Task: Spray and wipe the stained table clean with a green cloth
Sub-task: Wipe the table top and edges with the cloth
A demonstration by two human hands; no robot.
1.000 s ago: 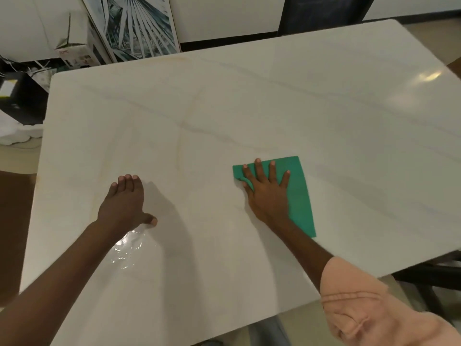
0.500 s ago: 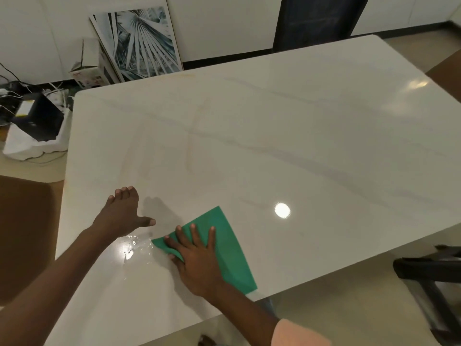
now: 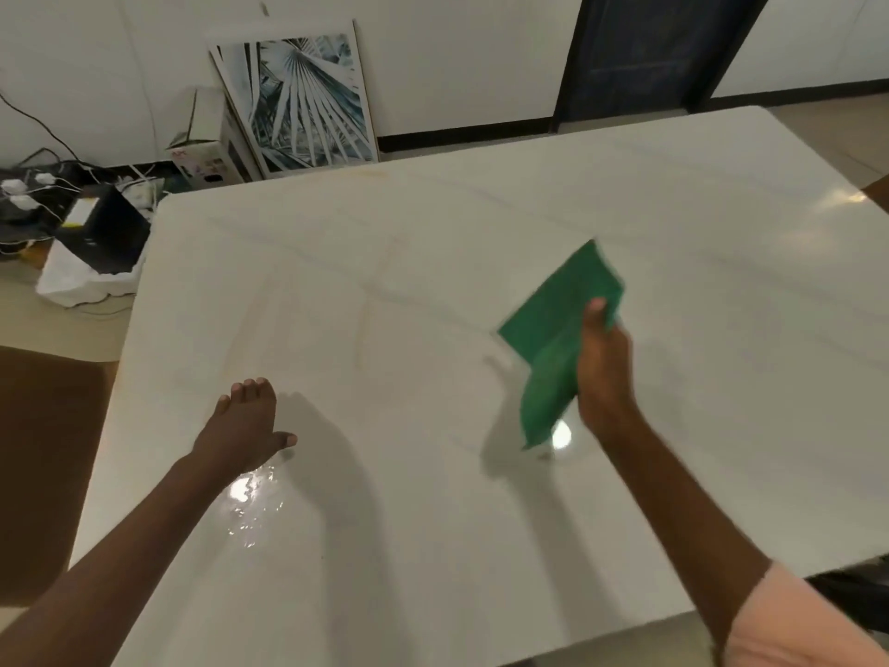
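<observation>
Marble table glossy with wet patch, right hand gripping green cloth, left hand flat, unclenched

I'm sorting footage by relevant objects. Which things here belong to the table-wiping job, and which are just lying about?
Part of the job:
green cloth, gripped in the right hand
table
wet patch beside the left hand

Just lying about:
framed leaf picture leaning on the wall
cardboard box
cables and chargers on the floor
</observation>
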